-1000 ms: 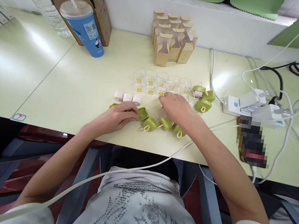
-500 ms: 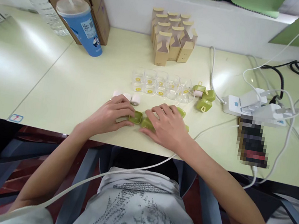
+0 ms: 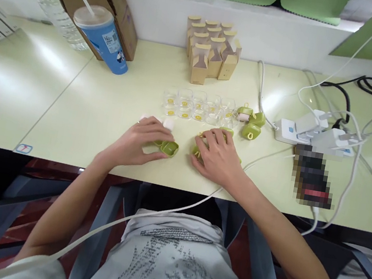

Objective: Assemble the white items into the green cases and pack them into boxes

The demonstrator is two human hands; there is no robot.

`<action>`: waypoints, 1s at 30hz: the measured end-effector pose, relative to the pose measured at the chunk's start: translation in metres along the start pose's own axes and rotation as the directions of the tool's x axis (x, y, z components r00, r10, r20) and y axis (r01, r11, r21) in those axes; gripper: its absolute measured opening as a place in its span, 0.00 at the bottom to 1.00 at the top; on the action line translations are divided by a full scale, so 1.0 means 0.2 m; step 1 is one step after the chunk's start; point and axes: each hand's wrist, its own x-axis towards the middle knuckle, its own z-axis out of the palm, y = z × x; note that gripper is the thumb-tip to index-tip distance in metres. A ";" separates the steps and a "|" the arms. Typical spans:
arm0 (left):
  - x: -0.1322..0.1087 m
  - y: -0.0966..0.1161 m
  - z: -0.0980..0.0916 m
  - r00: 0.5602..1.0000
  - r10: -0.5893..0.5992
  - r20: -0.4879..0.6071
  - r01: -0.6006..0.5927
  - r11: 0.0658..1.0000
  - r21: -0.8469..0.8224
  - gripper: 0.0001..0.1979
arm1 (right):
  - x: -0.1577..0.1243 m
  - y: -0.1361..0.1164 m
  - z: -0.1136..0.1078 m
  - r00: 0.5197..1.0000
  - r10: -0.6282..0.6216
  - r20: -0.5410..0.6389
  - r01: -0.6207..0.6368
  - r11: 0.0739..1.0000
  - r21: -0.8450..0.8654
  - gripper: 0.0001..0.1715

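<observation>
My left hand (image 3: 141, 141) is closed around a small green case (image 3: 169, 148), which lies open with its hollow side up near the table's front edge. Just beyond those fingers sit small white pieces (image 3: 168, 123), partly hidden by the hand. My right hand (image 3: 217, 156) curls over a group of green cases, its thumb and fingers around one green case (image 3: 196, 152) at the left of the group. Another green case (image 3: 227, 131) peeks out past its knuckles. Palm and fingers cover most of this group.
Clear plastic cups (image 3: 198, 106) with yellow marks stand in two rows, with green cases (image 3: 251, 131) at their right end. Behind are open cardboard boxes (image 3: 200, 63). A blue cup (image 3: 105, 42) is at left; a power strip (image 3: 289, 130), phone (image 3: 312, 175) and cables lie right.
My right hand has moved right, away from my left hand, with a green case under its fingers. The open case at my left hand now shows more fully. The view has shifted slightly.
</observation>
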 end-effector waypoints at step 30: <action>0.46 -0.73 -0.15 0.893 -0.373 0.253 0.394 0.918 -0.036 0.64 | 0.49 0.71 0.00 0.976 0.197 0.098 -0.210 0.965 0.156 0.24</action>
